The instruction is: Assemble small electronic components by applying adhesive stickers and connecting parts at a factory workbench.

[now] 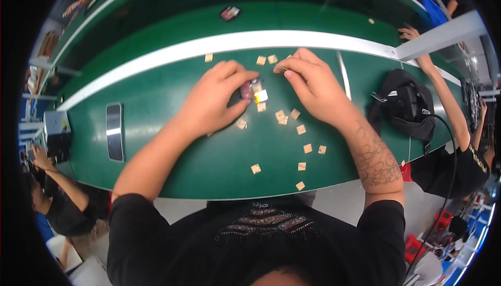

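Observation:
My left hand (219, 95) curls its thumb and fingers around the left side of a small clear packet (249, 90), which has dark red contents and a white and yellow patch. The packet lies low over the green tabletop, partly hidden by the fingers. To its right my right hand (312, 82) is closed in a pinch. Something thin shows at its fingertips, too small to name. Small tan square pieces are scattered about both hands: one square piece (261, 107) is just below the packet, and another square piece (280, 115) lies between the hands.
A phone (115, 132) lies at the left on the green table (156, 95). A black bag (404, 103) with a cable sits at the right. Beyond the white rail (250, 39) lies another packet (229, 13). A co-worker's arm (443, 93) reaches in at the right.

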Motion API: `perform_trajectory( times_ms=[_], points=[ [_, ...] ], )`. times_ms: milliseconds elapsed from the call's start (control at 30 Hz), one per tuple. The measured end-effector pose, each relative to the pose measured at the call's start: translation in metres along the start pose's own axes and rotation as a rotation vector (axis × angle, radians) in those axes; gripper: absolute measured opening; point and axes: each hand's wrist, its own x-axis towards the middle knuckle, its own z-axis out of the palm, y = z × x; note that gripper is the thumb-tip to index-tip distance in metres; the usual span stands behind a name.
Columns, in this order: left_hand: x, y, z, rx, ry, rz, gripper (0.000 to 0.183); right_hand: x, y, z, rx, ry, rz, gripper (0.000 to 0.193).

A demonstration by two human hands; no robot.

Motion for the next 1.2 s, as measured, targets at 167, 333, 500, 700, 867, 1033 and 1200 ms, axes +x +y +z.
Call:
perform_trajectory(
  times_ms=[167, 333, 500, 700, 867, 1033, 1200],
  points=[
    [0.0, -0.008, 0.008, -0.018, 0.01, 0.027, 0.055, -0.007, -0.01, 0.004, 0.035, -0.115, 0.018, 0.015],
    [-0.013, -0.004, 0.015, -0.028, 0.044, -0.006, 0.055, -0.014, -0.024, 0.014, 0.0, -0.108, 0.058, 0.018],
    [-0.015, -0.004, 0.015, -0.061, 0.014, -0.028, 0.055, -0.017, -0.024, 0.02, -0.089, -0.304, -0.063, 0.022],
    [-0.013, -0.009, 0.014, -0.076, -0.011, 0.009, 0.054, -0.012, -0.018, 0.013, -0.177, -0.274, -0.004, 0.019],
    [-0.012, -0.002, 0.013, -0.052, -0.006, 0.002, 0.057, -0.014, -0.02, 0.019, -0.27, -0.228, -0.025, 0.014],
    [-0.013, 0.004, 0.014, -0.054, -0.002, -0.013, 0.054, -0.014, -0.033, 0.021, -0.521, -0.163, -0.152, 0.013],
    [-0.015, 0.003, 0.011, -0.069, -0.07, 0.002, 0.043, -0.016, -0.039, 0.024, -0.628, -0.166, -0.176, 0.011]
  ],
)
